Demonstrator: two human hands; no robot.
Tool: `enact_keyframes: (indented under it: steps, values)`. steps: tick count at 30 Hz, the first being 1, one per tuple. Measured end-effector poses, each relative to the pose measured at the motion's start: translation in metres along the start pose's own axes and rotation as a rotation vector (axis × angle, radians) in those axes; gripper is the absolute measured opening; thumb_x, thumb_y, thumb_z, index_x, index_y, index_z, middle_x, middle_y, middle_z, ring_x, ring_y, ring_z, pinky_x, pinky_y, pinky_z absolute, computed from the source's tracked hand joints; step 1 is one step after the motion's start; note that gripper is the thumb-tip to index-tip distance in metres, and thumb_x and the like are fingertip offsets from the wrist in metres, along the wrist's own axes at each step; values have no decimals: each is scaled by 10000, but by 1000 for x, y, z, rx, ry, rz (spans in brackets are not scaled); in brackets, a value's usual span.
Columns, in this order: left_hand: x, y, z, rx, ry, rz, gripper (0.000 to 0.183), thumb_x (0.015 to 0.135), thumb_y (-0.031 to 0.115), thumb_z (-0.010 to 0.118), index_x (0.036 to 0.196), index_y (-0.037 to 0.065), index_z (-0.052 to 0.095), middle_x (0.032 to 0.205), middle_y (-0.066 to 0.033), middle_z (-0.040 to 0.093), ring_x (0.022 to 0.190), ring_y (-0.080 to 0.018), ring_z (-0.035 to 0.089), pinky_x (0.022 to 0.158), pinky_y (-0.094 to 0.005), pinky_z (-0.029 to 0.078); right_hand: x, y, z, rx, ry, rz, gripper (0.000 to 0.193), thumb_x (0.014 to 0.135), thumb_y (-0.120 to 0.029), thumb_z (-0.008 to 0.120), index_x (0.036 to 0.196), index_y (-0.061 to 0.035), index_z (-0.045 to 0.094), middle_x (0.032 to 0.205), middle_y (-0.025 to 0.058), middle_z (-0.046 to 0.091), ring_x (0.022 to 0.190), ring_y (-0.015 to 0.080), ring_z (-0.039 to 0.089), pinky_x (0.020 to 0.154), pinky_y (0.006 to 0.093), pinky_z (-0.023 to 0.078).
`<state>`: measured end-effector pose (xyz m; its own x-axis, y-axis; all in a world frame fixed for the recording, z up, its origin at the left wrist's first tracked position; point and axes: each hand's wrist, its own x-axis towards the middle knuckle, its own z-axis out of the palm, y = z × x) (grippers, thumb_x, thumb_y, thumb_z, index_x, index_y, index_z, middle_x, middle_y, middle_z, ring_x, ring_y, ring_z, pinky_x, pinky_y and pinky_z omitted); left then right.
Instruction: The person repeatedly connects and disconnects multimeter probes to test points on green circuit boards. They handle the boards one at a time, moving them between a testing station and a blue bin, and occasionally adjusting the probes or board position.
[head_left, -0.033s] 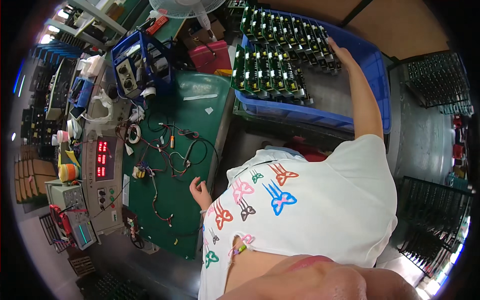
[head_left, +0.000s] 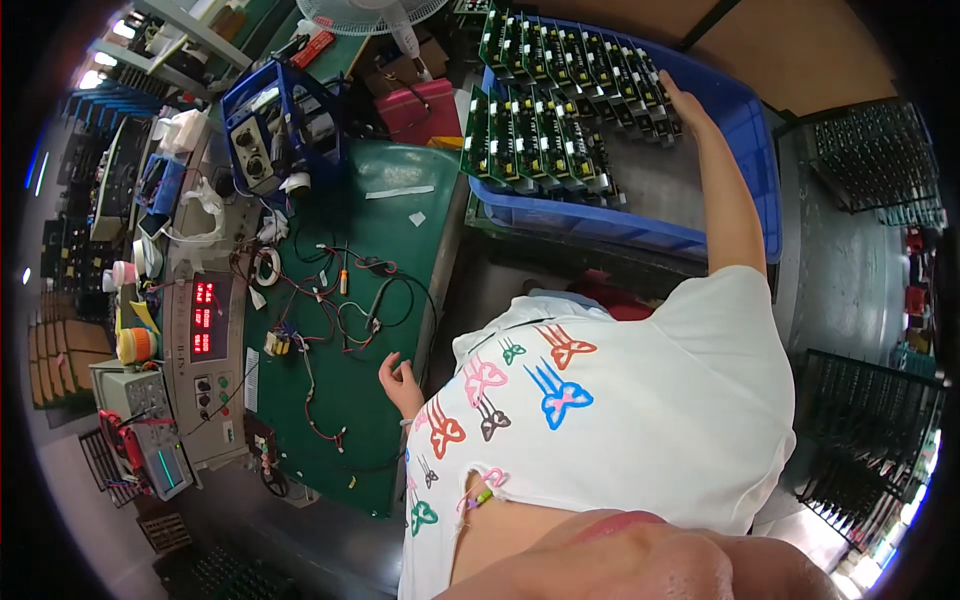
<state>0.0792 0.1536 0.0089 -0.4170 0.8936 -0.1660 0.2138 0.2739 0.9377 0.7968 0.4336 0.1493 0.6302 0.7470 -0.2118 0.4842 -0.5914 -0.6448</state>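
My right hand reaches into a blue plastic bin, beside the end board of the rear row. Its visible fingers are stretched out, and I see nothing held in them. Green circuit boards with white and yellow components stand upright in two rows in the bin. My left hand is at the right edge of a green-topped workbench. Its fingers are loosely bent and apart, with nothing in them. Nearest to it lie cables with connectors and an orange-handled screwdriver.
At the bench's left stands a test unit with red digits, near an oscilloscope. A blue-framed fixture, a red box and a white fan are at the back. Racks of boards stand on the right.
My right hand has shifted very slightly away from the end board. My left hand stays where it was.
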Motion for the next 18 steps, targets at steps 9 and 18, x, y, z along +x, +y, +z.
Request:
enact_keyframes:
  steps: [9,18]
  values:
    - [-14,-24,-31,-2,21,-113,259,910,20,572,1167,-2,552,1195,-102,554,966,-204,634,849,-299,512,-247,-171,79,382,419,-1000,290,779,-93,659,1062,-59,608,977,138,599,955,335,562,853,432,454]
    - [-82,-25,-69,-177,206,31,247,896,21,621,1138,7,577,1079,-81,642,990,-143,612,895,-270,484,-502,-209,249,-165,-1091,-1940,300,805,-210,682,1054,-89,566,988,101,571,966,305,586,813,401,474]
